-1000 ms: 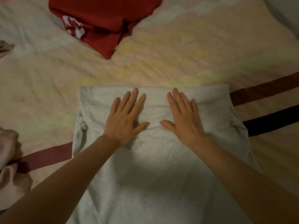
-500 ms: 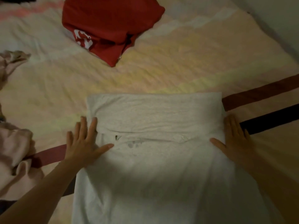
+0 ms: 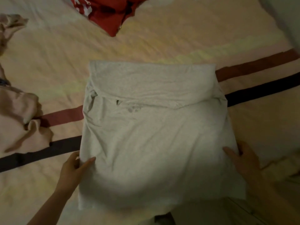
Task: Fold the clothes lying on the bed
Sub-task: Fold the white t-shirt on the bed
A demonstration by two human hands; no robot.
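A light grey shirt (image 3: pixel 154 135) lies flat on the bed, its far part folded back toward me in a band. My left hand (image 3: pixel 73 166) pinches the shirt's left edge, thumb on top and fingers under the cloth. My right hand (image 3: pixel 243 159) grips the right edge the same way, thumb lying on the fabric and fingers tucked beneath.
A folded red garment (image 3: pixel 112 12) lies at the far edge of the bed. A crumpled pale pink garment (image 3: pixel 17 114) sits at the left. The pastel bedsheet (image 3: pixel 162 46) has a red stripe and a black stripe running under the shirt.
Both hands have slid back along the shirt's sides toward me, from lying flat on the cloth to taking hold of its left and right edges.
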